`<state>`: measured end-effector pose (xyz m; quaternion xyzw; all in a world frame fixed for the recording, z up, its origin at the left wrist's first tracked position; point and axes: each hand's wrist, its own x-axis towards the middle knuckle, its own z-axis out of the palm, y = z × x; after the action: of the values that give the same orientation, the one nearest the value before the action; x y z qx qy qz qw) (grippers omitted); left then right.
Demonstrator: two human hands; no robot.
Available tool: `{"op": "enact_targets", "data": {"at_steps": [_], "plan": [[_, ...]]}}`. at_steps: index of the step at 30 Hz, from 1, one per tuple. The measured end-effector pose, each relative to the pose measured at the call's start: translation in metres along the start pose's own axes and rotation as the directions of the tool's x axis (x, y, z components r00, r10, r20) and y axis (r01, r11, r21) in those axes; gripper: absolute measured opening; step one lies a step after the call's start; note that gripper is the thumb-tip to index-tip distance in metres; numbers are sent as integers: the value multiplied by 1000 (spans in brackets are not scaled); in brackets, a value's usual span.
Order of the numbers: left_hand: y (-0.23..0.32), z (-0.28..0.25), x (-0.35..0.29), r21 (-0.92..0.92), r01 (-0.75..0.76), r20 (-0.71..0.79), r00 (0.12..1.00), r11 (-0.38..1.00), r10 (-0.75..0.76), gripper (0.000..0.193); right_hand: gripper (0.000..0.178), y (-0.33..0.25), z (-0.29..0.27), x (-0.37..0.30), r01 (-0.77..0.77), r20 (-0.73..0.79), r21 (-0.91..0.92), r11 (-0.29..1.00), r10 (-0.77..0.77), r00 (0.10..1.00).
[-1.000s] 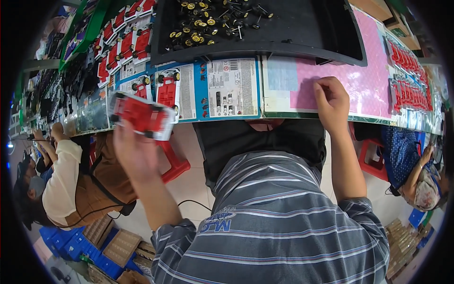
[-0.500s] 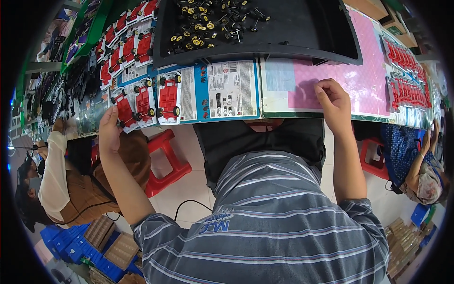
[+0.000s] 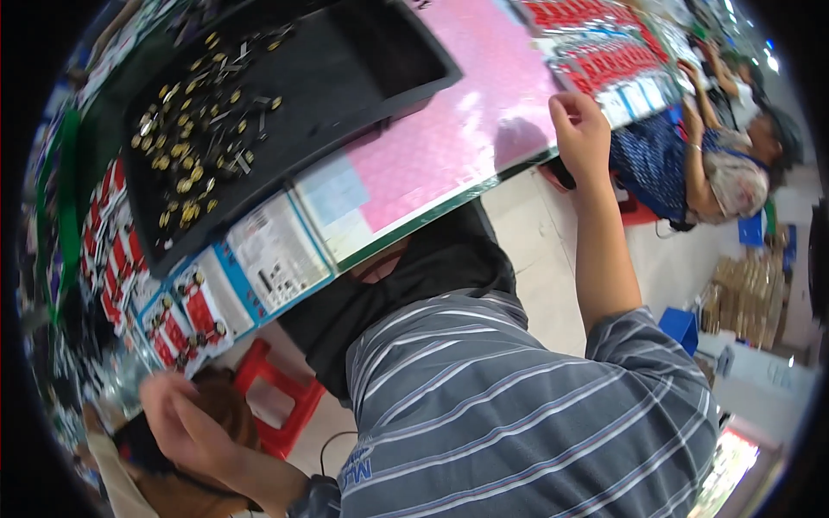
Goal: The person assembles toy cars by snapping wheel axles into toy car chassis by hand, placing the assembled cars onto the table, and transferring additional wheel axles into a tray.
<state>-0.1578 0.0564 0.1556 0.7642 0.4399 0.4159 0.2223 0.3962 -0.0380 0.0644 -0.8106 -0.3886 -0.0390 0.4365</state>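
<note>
My left hand is off the table edge at the lower left, smeared by motion, so its fingers cannot be made out. Nearest to it on the table are red-and-white toy car bodies with black wheels fitted, lying on printed card sheets. My right hand is raised by the table's right front edge, fingers curled toward the thumb, with nothing visible in it. Behind the cards stands a black plastic bin holding many loose wheel-and-axle pieces with yellow hubs.
A pink sheet covers the table right of the bin. Rows of red parts lie farther right, beside a seated co-worker in blue dotted clothing. More toy cars lie left of the bin. A red stool stands below the table.
The whole view has swung round, tilting the table. My left hand has come away from the toy cars beside it. My right hand stays curled, now nearer the red parts in view.
</note>
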Motion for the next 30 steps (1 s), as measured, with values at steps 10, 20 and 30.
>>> {"op": "enact_targets", "data": {"at_steps": [10,20,30], "plan": [[167,90,19,-879,-102,205,802,467,561,22,52,85,-42,42,33,18,-583,812,-27,999],[122,92,6,-871,490,302,594,-38,745,28,33,87,-26,47,59,-13,-558,828,-81,997],[69,162,-8,-794,442,560,798,418,220,45,27,-62,-14,-36,-244,231,625,742,123,965]]}}
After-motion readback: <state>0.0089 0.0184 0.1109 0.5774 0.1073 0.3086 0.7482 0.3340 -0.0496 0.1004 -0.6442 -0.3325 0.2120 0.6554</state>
